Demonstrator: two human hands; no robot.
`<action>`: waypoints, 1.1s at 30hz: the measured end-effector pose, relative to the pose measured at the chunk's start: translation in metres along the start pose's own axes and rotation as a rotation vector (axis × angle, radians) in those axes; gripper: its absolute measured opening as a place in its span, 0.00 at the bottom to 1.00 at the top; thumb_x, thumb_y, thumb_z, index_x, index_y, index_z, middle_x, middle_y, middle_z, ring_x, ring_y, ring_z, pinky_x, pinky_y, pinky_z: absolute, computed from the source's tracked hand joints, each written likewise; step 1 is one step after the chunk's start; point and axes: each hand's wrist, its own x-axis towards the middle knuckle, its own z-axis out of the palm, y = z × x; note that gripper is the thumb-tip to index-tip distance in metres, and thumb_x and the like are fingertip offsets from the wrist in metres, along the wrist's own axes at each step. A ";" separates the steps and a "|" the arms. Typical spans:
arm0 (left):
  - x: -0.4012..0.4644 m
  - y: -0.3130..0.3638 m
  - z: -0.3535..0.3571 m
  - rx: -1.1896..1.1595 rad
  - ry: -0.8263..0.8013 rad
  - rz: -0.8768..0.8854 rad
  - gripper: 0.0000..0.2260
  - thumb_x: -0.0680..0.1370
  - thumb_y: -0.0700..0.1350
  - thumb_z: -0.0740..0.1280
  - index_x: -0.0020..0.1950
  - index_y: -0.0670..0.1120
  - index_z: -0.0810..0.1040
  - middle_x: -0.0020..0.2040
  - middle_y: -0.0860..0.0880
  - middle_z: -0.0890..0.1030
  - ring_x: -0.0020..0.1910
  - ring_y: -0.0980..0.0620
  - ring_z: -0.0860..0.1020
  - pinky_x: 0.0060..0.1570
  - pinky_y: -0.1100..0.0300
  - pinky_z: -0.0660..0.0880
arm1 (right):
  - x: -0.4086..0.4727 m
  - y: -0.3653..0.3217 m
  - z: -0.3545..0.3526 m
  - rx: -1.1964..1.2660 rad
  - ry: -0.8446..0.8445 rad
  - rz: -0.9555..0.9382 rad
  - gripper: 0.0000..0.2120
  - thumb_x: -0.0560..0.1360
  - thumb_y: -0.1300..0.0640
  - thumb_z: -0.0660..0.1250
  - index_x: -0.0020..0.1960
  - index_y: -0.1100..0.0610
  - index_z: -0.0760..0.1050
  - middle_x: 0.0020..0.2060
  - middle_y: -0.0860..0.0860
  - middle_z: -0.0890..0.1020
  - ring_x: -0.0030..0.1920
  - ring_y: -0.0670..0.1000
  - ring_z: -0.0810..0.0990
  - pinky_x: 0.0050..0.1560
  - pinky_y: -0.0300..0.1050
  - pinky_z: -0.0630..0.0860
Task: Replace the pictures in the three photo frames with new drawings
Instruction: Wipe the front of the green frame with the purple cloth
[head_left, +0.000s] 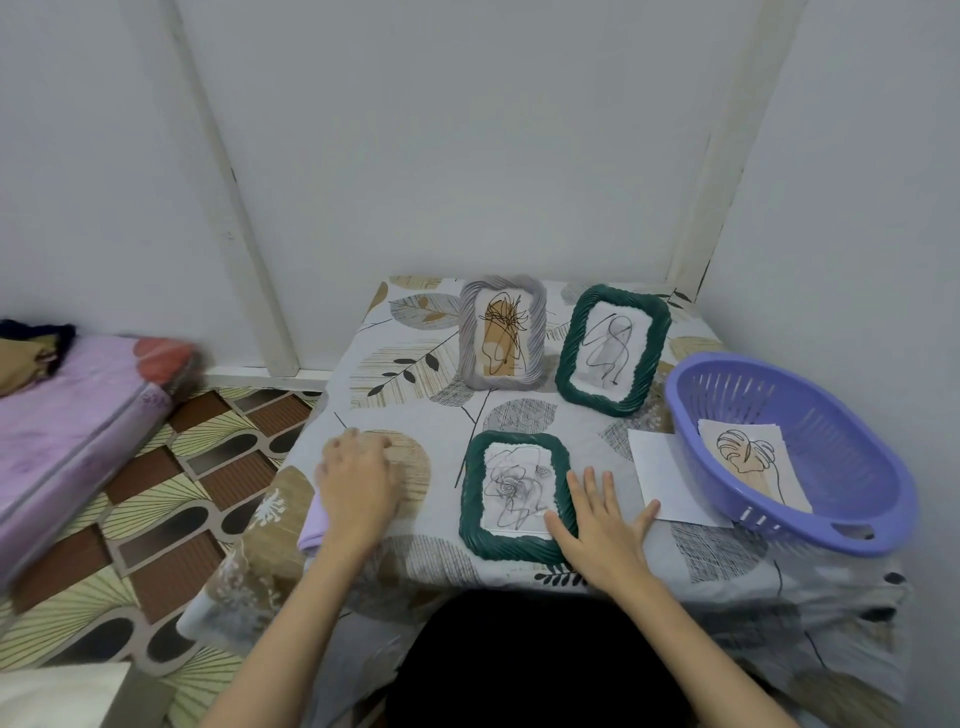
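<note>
Three photo frames are on the table. A grey frame (502, 332) and a dark green frame (613, 349) stand upright at the back, each holding a line drawing. A second green frame (514, 492) lies flat near the front. My right hand (605, 519) rests flat on its right edge, fingers spread. My left hand (356, 480) lies on a lilac cloth (313, 532) at the table's left edge, fingers curled over it. A leaf drawing (748, 460) lies in the purple basket (810, 410). A white sheet (662, 478) lies beside the basket.
The table has a leaf-patterned cloth (395, 364) and stands in a corner against white walls. A pink mattress (78, 410) lies on the patterned floor at the left. The basket takes up the table's right side.
</note>
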 end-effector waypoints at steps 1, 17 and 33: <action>0.006 -0.010 -0.007 -0.053 -0.101 -0.148 0.13 0.77 0.47 0.57 0.59 0.49 0.75 0.64 0.39 0.71 0.63 0.38 0.67 0.60 0.48 0.64 | 0.001 0.001 0.000 0.005 -0.013 0.003 0.33 0.77 0.36 0.45 0.76 0.48 0.41 0.76 0.49 0.41 0.75 0.49 0.36 0.64 0.73 0.33; -0.001 0.051 -0.051 -1.302 -0.684 -0.015 0.26 0.67 0.29 0.71 0.61 0.50 0.76 0.61 0.47 0.72 0.54 0.43 0.79 0.46 0.48 0.81 | 0.002 -0.047 -0.045 1.178 0.122 -0.057 0.23 0.73 0.48 0.66 0.66 0.56 0.70 0.59 0.54 0.78 0.56 0.52 0.78 0.45 0.37 0.74; 0.004 0.047 0.026 -0.733 -0.354 0.188 0.17 0.74 0.51 0.67 0.62 0.50 0.74 0.63 0.50 0.74 0.64 0.51 0.68 0.64 0.55 0.64 | 0.025 -0.001 -0.029 0.014 0.338 -0.486 0.18 0.69 0.46 0.62 0.54 0.52 0.78 0.36 0.48 0.77 0.36 0.51 0.76 0.38 0.42 0.68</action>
